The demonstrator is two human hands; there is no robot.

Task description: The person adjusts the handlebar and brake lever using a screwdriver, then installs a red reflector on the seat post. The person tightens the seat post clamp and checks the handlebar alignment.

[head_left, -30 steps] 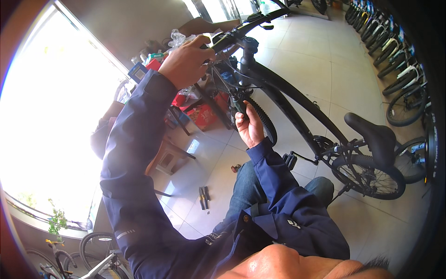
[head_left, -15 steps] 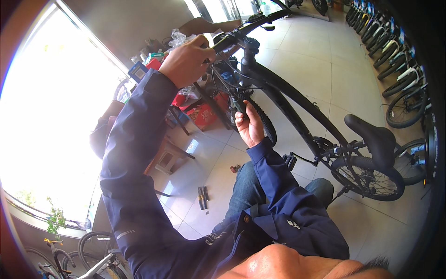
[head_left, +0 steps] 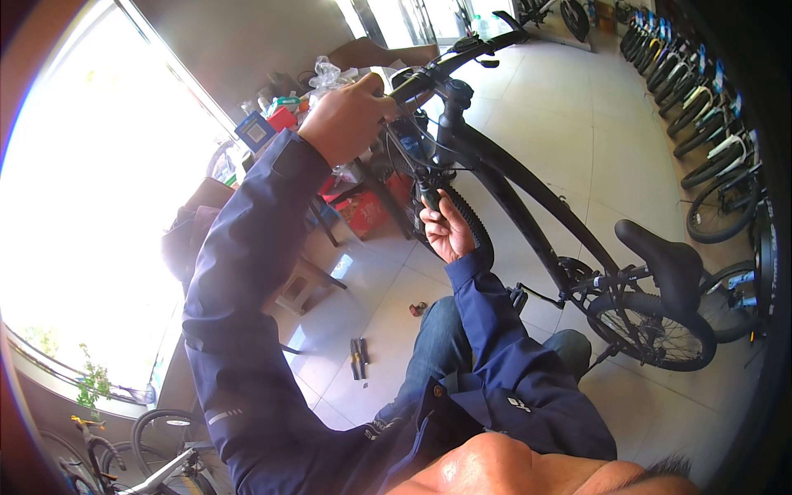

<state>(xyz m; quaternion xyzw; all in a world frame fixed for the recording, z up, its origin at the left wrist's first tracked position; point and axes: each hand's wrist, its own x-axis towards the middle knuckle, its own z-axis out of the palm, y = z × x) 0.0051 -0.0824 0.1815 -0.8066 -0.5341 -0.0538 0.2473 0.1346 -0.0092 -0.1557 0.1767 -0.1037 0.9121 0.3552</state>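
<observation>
A black bicycle (head_left: 511, 200) stands in front of me, its handlebar (head_left: 459, 54) at the top and its saddle (head_left: 659, 268) at the right. My left hand (head_left: 346, 115) is closed around the near end of the handlebar, its fingertips partly hidden. Below it, beside the front tyre (head_left: 473, 232), my right hand (head_left: 448, 228) has its fingers curled on a dark cylindrical handle (head_left: 427, 195), with thin shafts or cables above it; which of these join the handle I cannot tell.
Bicycles (head_left: 697, 115) line the right wall. A cluttered table with a blue box (head_left: 255, 130) is behind my left arm, a stool (head_left: 299, 290) below it. Several dark tools (head_left: 358, 359) and a small reddish object (head_left: 418, 308) lie on the tiled floor. More bicycles (head_left: 173, 474) stand at lower left.
The view has shifted, so bicycle, table and both hands sit slightly lower in the picture. My right fingers look a little differently curled on the handle.
</observation>
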